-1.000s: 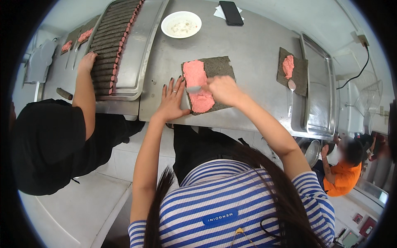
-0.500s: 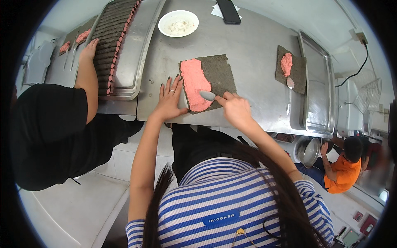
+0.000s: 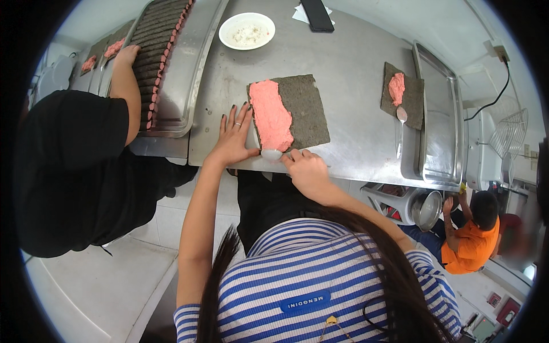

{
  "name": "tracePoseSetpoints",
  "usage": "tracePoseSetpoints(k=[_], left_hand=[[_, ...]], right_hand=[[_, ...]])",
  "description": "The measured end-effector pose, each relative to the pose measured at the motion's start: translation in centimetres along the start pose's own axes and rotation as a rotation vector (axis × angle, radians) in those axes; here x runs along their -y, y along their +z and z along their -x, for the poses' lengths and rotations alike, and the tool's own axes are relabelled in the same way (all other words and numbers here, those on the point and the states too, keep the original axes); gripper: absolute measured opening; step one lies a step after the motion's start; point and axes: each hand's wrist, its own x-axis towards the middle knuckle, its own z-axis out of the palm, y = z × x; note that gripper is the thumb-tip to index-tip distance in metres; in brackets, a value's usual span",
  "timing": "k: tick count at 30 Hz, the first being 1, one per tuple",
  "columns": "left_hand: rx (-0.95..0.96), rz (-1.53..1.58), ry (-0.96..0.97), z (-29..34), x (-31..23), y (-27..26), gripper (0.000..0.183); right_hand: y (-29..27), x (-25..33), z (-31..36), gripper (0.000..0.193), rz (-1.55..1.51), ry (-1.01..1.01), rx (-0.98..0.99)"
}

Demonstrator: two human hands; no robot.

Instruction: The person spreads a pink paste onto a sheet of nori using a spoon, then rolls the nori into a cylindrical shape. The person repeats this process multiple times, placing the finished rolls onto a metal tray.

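A dark seaweed sheet (image 3: pixel 307 108) lies near the table's front edge, its left half coated with pink paste (image 3: pixel 271 117). My left hand (image 3: pixel 233 140) rests on the table with fingers spread, its fingertips by the sheet's left edge and its thumb by the near left corner. In my right hand (image 3: pixel 307 171) is a spoon (image 3: pixel 271 154), gripped by its handle, its bowl low at the near edge of the paste. My fingers cover most of the handle.
A white bowl (image 3: pixel 247 31) and a black phone (image 3: pixel 317 16) are farther back. Rolled seaweed (image 3: pixel 151 57) lines a metal tray (image 3: pixel 189 86) at left, where a person in black (image 3: pixel 74 171) reaches. At right are another sheet (image 3: pixel 414 94), a spoon (image 3: pixel 398 134) and a tray (image 3: pixel 437 114).
My right hand has brought the spoon toward me and left, from the paste's lower middle to its near edge. My left hand stays put. The co-worker's hand at the left tray has shifted slightly.
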Motion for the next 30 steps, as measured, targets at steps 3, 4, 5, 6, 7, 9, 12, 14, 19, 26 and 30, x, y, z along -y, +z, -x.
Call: tracePoseSetpoints(k=[3, 4, 5, 6, 7, 9, 12, 14, 19, 26, 30], left_hand=[[-0.011, -0.001, 0.006, 0.0, 0.2, 0.3, 0.117], [-0.011, 0.000, 0.003, 0.0, 0.2, 0.3, 0.117], [-0.012, 0.001, 0.000, 0.1, 0.3, 0.3, 0.117], [-0.010, 0.006, 0.004, 0.1, 0.2, 0.3, 0.117], [-0.008, 0.010, 0.010, 0.1, 0.1, 0.2, 0.117], [-0.012, 0.006, 0.016, 0.0, 0.2, 0.2, 0.116], [-0.011, 0.000, 0.011, 0.0, 0.2, 0.5, 0.116], [0.001, 0.004, 0.003, -0.1, 0.3, 0.3, 0.116], [0.001, -0.006, 0.008, 0.0, 0.4, 0.4, 0.116], [0.019, -0.004, -0.008, -0.2, 0.0, 0.0, 0.116], [0.012, -0.011, -0.008, -0.1, 0.0, -0.1, 0.114]], right_hand=[[-2.4, -1.0, -0.5, 0.034, -0.032, 0.011, -0.054], [-2.5, -1.3, -0.8, 0.034, -0.005, 0.026, -0.047], [-2.6, -1.5, -1.2, 0.034, 0.022, 0.040, -0.041], [-2.7, -1.6, -1.3, 0.034, 0.049, 0.055, -0.035], [-2.4, -1.5, -1.3, 0.029, 0.060, 0.046, -0.034], [-1.3, -1.0, -1.2, 0.021, 0.083, 0.029, -0.033], [-0.2, -0.1, -0.7, 0.018, 0.066, -0.016, -0.070], [-0.3, -0.1, -0.5, 0.016, 0.081, -0.056, -0.074], [-1.9, -2.6, -0.6, 0.014, 0.138, -0.181, -0.078], [-3.1, -5.8, -0.6, 0.015, 0.142, -0.187, -0.053], [-4.5, -8.0, -0.7, 0.020, 0.072, -0.159, -0.082]])
